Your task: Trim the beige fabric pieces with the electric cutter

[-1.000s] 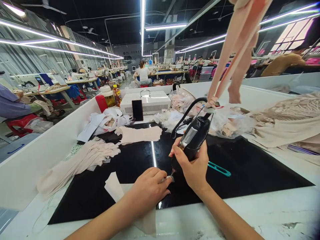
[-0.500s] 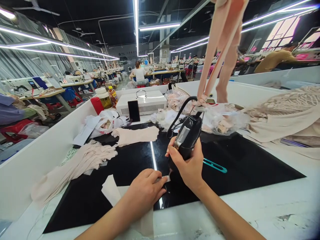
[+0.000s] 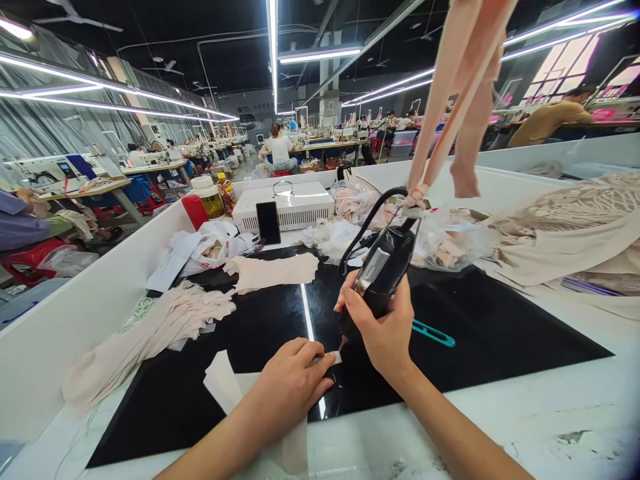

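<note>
My right hand [image 3: 383, 330] is wrapped round a black corded hand tool [image 3: 381, 273], held upright with its tip down on the black mat [image 3: 480, 340]. A strip of pale fabric [image 3: 453, 87] hangs from above and is tied to the tool's top. My left hand [image 3: 293, 383] is closed, its fingers pinching a small pale fabric strip [image 3: 327, 359] right at the tool's tip. Under my left forearm lies a larger pale fabric piece [image 3: 225, 383].
A teal thread snipper [image 3: 434, 333] lies on the mat right of my hand. Piles of beige fabric pieces [image 3: 165, 320] lie at left, more fabric [image 3: 570, 233] at right. A white box [image 3: 287, 203], a phone [image 3: 269, 222] and plastic bags [image 3: 445, 240] stand behind. Other people work at distant tables.
My right hand and the tool have lifted slightly and tilted right. The left hand stays pinching the strip in place.
</note>
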Tool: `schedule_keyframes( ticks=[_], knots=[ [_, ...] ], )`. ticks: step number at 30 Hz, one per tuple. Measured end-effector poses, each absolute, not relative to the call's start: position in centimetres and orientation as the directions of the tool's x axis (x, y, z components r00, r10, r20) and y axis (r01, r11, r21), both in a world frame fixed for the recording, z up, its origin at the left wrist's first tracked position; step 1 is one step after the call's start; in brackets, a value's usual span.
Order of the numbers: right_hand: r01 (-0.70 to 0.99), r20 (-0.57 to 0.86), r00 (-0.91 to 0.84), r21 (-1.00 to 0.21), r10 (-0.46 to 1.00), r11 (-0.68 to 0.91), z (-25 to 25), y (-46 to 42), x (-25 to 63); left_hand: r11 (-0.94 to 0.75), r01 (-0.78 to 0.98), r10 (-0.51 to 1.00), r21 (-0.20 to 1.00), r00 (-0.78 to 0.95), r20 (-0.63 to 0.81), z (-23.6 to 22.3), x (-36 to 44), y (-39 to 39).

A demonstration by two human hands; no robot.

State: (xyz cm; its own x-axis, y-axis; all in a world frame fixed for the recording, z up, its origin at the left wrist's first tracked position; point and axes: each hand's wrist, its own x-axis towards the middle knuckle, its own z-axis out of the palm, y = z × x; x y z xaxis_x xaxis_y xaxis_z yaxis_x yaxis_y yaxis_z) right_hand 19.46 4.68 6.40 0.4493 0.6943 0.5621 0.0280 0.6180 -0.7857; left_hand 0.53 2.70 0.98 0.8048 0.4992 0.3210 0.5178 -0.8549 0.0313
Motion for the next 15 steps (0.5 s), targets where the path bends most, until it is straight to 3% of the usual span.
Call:
schedule_keyframes(
  ticks=[15],
  knots=[
    [0.059, 0.567, 0.434, -0.793, 0.700, 0.606, 5.79, 4.99, 19.35, -0.851, 0.522, 0.511, 0.057, 0.799, 0.318, 1.14, 0.70, 2.63]
  ],
)
